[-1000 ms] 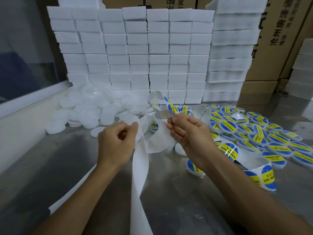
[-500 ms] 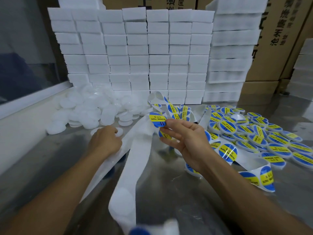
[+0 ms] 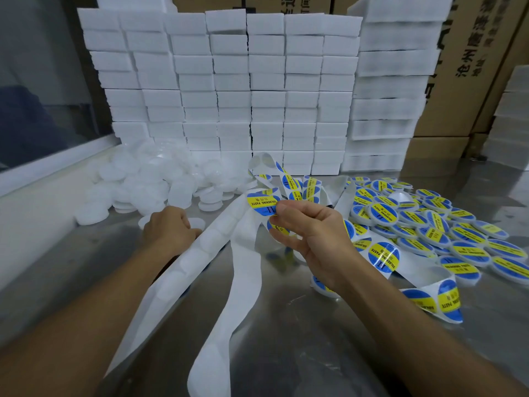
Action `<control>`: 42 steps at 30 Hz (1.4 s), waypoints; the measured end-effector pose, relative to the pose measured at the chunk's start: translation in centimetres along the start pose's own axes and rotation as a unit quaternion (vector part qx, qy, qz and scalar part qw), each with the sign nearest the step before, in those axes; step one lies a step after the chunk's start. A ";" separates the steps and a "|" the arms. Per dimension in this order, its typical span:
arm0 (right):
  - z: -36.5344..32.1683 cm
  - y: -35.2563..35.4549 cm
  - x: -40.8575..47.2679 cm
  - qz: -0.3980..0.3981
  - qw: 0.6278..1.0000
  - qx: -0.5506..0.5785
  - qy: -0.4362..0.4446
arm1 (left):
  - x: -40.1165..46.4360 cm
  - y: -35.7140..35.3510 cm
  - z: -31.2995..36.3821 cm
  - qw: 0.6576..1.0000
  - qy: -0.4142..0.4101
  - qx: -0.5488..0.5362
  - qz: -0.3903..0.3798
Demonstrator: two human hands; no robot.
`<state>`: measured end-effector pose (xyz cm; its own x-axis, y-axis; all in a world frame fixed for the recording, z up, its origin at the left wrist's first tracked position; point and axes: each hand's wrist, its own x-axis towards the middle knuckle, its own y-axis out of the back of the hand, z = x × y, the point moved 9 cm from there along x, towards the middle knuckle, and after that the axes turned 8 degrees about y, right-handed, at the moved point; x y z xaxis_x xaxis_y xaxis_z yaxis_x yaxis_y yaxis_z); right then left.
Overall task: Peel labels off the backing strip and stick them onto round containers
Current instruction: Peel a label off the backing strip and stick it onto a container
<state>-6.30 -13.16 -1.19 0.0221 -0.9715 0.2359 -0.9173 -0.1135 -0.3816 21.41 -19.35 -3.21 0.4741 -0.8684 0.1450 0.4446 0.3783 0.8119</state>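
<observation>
My right hand (image 3: 312,239) pinches a peeled round blue-and-yellow label (image 3: 262,203) at its fingertips, above the table's middle. A second label on the strip shows just under those fingers. The white backing strip (image 3: 246,253) trails from that hand toward me in two empty bands; its far part (image 3: 289,181) still carries labels. My left hand (image 3: 169,227) lies knuckles-up over a plain white round container (image 3: 197,223) on the table, fingers curled down round it and mostly hidden.
A heap of plain white containers (image 3: 148,179) lies at the back left, and labelled containers (image 3: 429,224) spread on the right. White foam blocks (image 3: 229,81) are stacked behind, with cardboard boxes (image 3: 472,53) beyond them. The table (image 3: 286,339) is shiny metal.
My left hand let go of the strip and reached forward-left onto a white container. My right hand now holds a peeled label, and the freed strip has dropped onto the table.
</observation>
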 end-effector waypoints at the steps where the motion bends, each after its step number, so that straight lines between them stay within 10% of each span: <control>1: -0.1 0.0 0.0 0.003 1.000 -0.002 0.002 | 0.0 0.0 0.0 1.000 0.001 0.001 -0.004; 16: -1.0 0.8 -0.2 0.047 0.997 -0.062 0.023 | -6.6 5.3 4.8 0.958 -0.170 -0.092 0.210; 31: -1.2 -1.1 -0.6 -0.009 0.992 -0.100 0.083 | -15.9 5.9 10.4 0.869 -0.414 -0.126 0.241; 37: -1.6 -1.0 -0.6 -0.005 0.989 -0.109 0.095 | -13.1 4.4 8.4 0.892 -0.229 -0.388 0.031; 42: -1.6 -0.9 -0.6 -0.003 0.989 -0.114 0.093 | -11.3 0.3 6.9 0.745 -0.006 -0.633 -0.211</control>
<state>-6.13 -12.11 0.45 -0.0268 -0.9140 0.4049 -0.9836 -0.0481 -0.1738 10.89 -11.62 -0.71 0.0862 -0.9955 0.0401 0.9160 0.0634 -0.3961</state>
